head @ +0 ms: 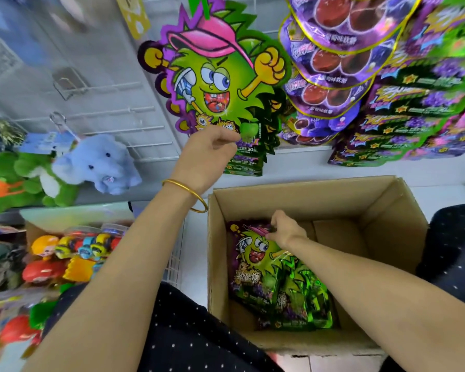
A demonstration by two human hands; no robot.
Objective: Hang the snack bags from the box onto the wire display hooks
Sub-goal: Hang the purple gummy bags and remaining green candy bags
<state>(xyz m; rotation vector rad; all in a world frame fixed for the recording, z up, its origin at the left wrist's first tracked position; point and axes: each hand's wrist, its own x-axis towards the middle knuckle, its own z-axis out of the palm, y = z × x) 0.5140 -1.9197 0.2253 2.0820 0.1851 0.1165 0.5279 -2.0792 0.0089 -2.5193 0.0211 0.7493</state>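
Pinching the top of the green-and-purple foil snack bag (258, 260) in the brown cardboard box (387, 210), your right grip (285, 229) sits below the hung bags (220, 84).

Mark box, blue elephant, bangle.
box (320, 202): head view, bare inner back wall.
blue elephant (97, 162): head view, its face.
bangle (183, 187): head view, band across the left wrist.

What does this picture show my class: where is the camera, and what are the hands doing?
No machine here: a person wears one camera on the head, looking down at two bare hands. The left hand, wearing a gold bangle, pinches the lower edge of a hanging green monster-shaped snack bag. The right hand pinches the top of a matching bag lying in the open brown cardboard box. A blue plush elephant is at the left.
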